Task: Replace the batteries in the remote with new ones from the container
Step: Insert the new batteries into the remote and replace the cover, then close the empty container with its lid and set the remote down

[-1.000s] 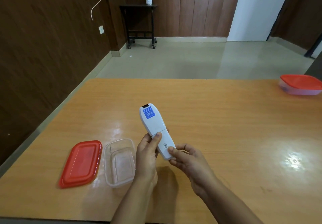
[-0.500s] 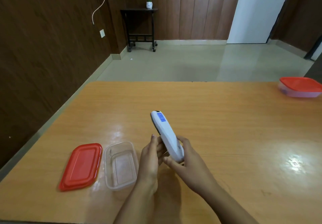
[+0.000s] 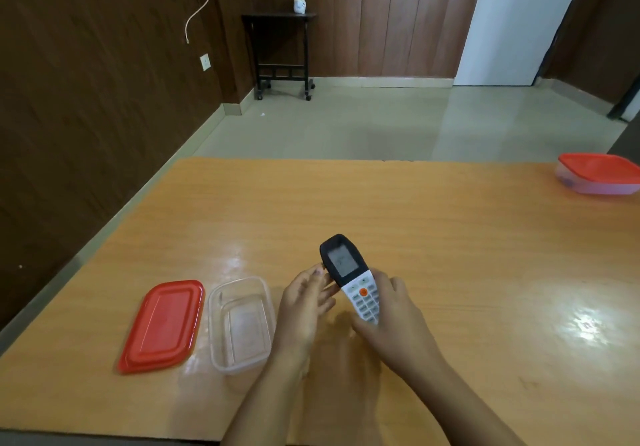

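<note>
- White-and-black remote (image 3: 349, 279) is held above the counter (image 3: 450, 237), near centre, button face and display upward. The battery cover is therefore judged to be on the hidden underside.
- Right hand (image 3: 398, 321): fingers curled round the lower, keypad end of the remote, carrying it.
- Left hand (image 3: 304, 303): fingers near straight and slightly apart, their tips against the remote's left edge beside the display. It steadies the remote and does not clamp it.
- Long axis of the remote runs from near right to far left, with the display end raised and pointing away from the person.
- Clear container (image 3: 239, 282) stands open just left of the left hand, which is the nearer hand to it. It appears empty, and no batteries can be made out.
- Red lid (image 3: 162, 324) lies flat against the container's left side.
- A lidded container (image 3: 599, 173) sits at the far right edge, well apart. Its contents cannot be told.
- Judgement: the task looks to be at or near its end. The counter to the right and beyond is open for setting the remote down, and the near edge is close under the forearms.
</note>
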`<state>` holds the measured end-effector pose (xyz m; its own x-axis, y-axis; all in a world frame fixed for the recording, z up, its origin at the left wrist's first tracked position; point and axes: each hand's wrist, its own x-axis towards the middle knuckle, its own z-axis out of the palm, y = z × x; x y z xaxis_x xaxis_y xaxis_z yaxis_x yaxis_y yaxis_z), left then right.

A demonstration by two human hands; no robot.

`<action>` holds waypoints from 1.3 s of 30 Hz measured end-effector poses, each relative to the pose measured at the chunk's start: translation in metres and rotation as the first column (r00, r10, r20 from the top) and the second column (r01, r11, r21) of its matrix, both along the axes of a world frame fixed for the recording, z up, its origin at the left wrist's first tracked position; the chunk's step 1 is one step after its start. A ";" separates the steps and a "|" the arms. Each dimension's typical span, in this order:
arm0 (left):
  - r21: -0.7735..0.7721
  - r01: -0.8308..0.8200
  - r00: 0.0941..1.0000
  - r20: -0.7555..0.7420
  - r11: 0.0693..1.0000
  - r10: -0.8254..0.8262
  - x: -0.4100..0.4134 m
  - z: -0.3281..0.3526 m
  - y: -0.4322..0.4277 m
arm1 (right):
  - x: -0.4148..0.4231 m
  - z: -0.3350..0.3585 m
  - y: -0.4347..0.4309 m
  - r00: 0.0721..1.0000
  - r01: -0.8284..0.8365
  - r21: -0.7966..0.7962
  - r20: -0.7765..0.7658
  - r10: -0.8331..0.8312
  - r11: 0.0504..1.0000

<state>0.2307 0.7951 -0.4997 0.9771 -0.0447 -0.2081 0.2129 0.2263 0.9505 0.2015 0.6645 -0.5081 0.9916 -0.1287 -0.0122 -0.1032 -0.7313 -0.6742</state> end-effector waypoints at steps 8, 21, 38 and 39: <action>0.284 -0.377 0.883 0.398 0.882 0.249 0.007 0.007 0.037 | 0.012 -0.016 0.003 1.000 0.010 -0.123 -0.004 -0.011 0.992; 0.992 0.004 0.988 -0.024 0.127 0.150 -0.001 -0.031 0.176 | 0.001 -0.006 0.035 0.955 -0.127 -0.360 0.206 0.211 0.924; 0.447 -0.720 0.692 0.394 0.531 0.605 -0.009 0.011 0.163 | -0.001 -0.004 0.051 0.904 -0.329 -0.165 0.229 0.361 0.930; 0.402 -0.646 0.762 0.284 0.649 0.582 -0.009 0.008 0.157 | -0.002 -0.004 0.053 0.912 -0.323 -0.111 0.228 0.341 0.940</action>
